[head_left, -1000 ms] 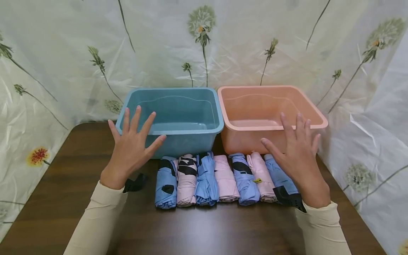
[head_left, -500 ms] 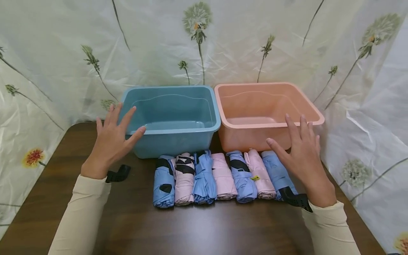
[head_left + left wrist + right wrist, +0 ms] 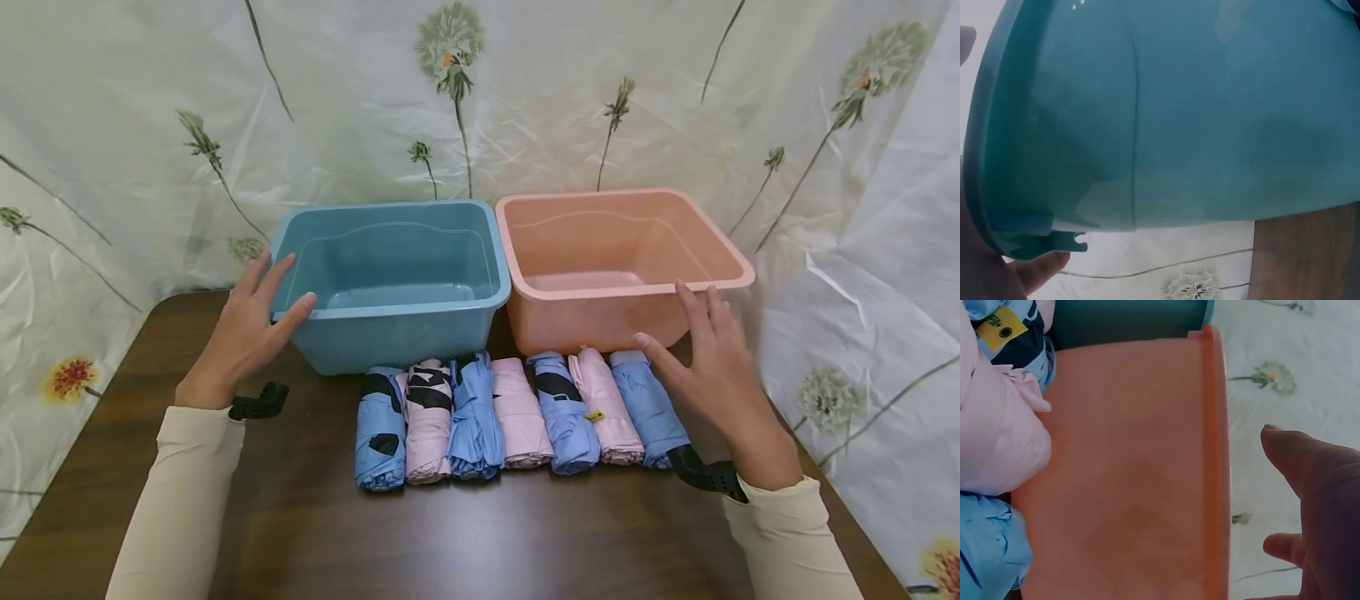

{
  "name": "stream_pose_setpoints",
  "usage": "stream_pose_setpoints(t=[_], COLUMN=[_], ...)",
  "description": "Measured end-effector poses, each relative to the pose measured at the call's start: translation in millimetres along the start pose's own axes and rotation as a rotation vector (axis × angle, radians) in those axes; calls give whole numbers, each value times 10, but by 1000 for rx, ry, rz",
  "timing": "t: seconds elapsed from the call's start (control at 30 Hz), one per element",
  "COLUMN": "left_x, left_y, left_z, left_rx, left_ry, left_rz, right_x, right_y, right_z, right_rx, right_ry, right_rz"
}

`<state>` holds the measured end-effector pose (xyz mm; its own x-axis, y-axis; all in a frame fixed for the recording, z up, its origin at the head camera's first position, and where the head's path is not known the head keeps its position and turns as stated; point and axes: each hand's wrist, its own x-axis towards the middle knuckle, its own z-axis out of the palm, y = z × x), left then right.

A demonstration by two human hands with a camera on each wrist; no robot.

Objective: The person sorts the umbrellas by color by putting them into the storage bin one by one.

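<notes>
My left hand [image 3: 243, 329] is at the left front corner of the blue plastic basin [image 3: 397, 333], its thumb and fingers spread about the rim. In the left wrist view a fingertip [image 3: 1041, 270] shows just beyond the basin's rim [image 3: 979, 125]. With fingers extended and nothing held, my right hand [image 3: 716, 371] hovers by the right front of the orange basin [image 3: 592, 321]. Several rolled fabric bundles lie in a row before the basins, alternating blue [image 3: 378, 450] and pink [image 3: 521, 417]. The rightmost blue bundle [image 3: 648, 408] is nearest my right hand.
Both basins stand side by side at the back of the dark wooden table [image 3: 450, 542], with nothing visible inside them. A flower-printed sheet [image 3: 540, 100] hangs close behind and along the sides. Black straps [image 3: 258, 404] are on both wrists.
My left hand has moved left and slightly down, from over the blue basin's front to its left corner. My right hand has shifted slightly right and down. The bundles lie as before.
</notes>
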<state>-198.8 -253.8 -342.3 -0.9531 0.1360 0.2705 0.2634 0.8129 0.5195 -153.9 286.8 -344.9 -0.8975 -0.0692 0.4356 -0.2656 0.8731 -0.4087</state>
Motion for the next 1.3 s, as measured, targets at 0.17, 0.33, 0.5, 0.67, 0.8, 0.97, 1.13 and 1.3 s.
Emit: stream_pose_setpoints(t=[0.17, 0.33, 0.5, 0.67, 0.8, 0.97, 1.13, 1.3], left_x=[14, 23, 31, 47, 43, 44, 31, 33], left_y=[-30, -54, -72, -63, -45, -49, -38, -58], left_z=[-16, -45, 41, 165, 209, 211, 171, 189], left_rx=[24, 57, 45, 31, 38, 44, 44, 40], left_ry=[15, 18, 31, 86, 118, 149, 156, 161], left_rz=[-15, -31, -35, -31, -23, -3, 3, 4], right_x=[11, -12, -87, -161, -230, -269, -257, -251], right_y=[20, 57, 128, 214, 273, 294, 319, 365], right_z=[66, 119, 130, 151, 189, 209, 231, 258], right_rx=[39, 51, 35, 29, 35, 19, -10, -23], right_ry=[-28, -81, -151, -215, -274, -330, -382, -463], right_rz=[-20, -20, 13, 47, 67, 95, 126, 175])
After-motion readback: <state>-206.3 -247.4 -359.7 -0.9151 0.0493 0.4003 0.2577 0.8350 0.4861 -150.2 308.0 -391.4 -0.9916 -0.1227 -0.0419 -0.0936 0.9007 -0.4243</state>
